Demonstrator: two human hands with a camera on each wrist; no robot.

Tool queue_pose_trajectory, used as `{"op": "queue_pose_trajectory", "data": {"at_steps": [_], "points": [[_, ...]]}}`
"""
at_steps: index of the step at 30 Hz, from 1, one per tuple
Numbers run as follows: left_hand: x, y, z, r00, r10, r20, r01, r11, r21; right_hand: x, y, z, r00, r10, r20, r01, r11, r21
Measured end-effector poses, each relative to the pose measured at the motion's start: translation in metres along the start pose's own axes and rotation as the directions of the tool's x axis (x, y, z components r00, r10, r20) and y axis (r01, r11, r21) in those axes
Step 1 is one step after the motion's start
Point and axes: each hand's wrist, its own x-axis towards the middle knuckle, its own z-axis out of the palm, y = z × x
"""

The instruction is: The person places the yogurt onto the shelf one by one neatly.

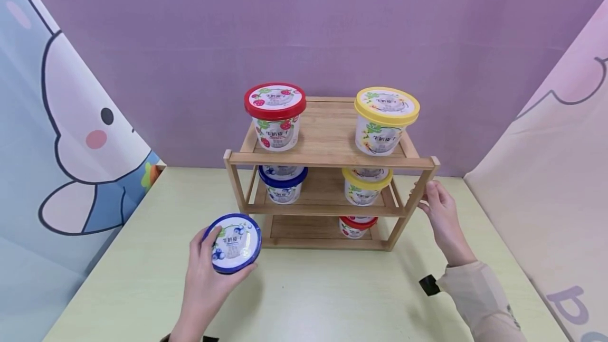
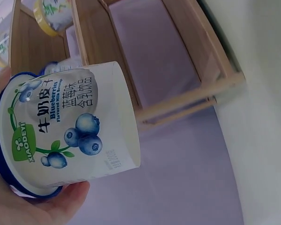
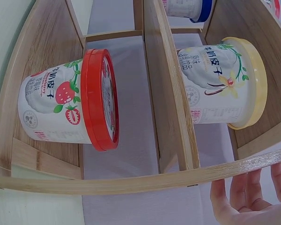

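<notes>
My left hand (image 1: 205, 278) holds a paper tub with a blue lid (image 1: 236, 243) in front of the shelf's lower left. Fingers and thumb span its lid rim; the lid faces the head camera. In the left wrist view, this blueberry milk tub (image 2: 84, 126) lies sideways with its base toward the wooden shelf (image 2: 187, 101). At the right side of the three-tier wooden shelf (image 1: 328, 158), my right hand (image 1: 445, 218) grips the upright. The right wrist view has its fingers (image 3: 239, 192) at the side frame, tips partly hidden behind the wood.
Red-lidded (image 1: 277, 125) and yellow-lidded tubs (image 1: 382, 131) stand on the top tier. The middle tier carries a blue-lidded tub (image 1: 283, 189) at left and a yellow-lidded tub (image 1: 363, 191) at right. A red-lidded tub (image 1: 353, 230) sits at bottom right. Curtains surround the pale table (image 1: 309, 300).
</notes>
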Motion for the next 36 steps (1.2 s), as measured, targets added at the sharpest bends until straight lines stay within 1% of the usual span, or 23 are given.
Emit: {"op": "queue_pose_trajectory", "data": {"at_steps": [5,8,15,24,30,32,34,35,36], "points": [[-0.006,0.003,0.013,0.998,0.057,-0.012,-0.057,0.998,-0.029,0.0,0.0,0.0,1.0,0.003,-0.003,-0.003,1.0,-0.003],[-0.009,0.005,0.021,0.998,0.066,0.002,-0.066,0.997,-0.046,0.0,0.0,0.0,1.0,0.003,-0.003,-0.003,1.0,-0.005],[-0.012,0.01,0.039,0.997,0.038,0.07,-0.033,0.997,-0.074,0.0,0.0,0.0,1.0,0.004,-0.006,-0.004,1.0,-0.01],[-0.012,0.011,0.058,0.994,0.055,0.09,-0.048,0.996,-0.077,0.0,0.0,0.0,1.0,0.007,-0.01,-0.008,1.0,-0.015],[-0.008,0.013,0.068,0.989,0.007,0.145,0.002,0.998,-0.063,0.0,0.0,0.0,1.0,0.017,-0.011,-0.017,0.999,-0.033],[-0.007,0.013,0.072,0.988,-0.002,0.152,0.012,0.998,-0.067,0.001,0.004,-0.003,1.0,0.004,0.006,-0.004,0.999,-0.037],[-0.006,0.011,0.077,0.989,0.003,0.148,0.007,0.997,-0.072,0.003,0.009,-0.007,1.0,-0.008,0.027,0.009,0.999,-0.051],[-0.005,0.011,0.079,0.99,0.009,0.144,0.001,0.997,-0.074,0.007,0.019,-0.014,0.998,-0.038,0.052,0.038,0.999,-0.006],[-0.004,0.01,0.081,0.99,0.011,0.142,0.0,0.997,-0.077,0.008,0.021,-0.016,0.997,-0.045,0.062,0.046,0.999,-0.012]]}}
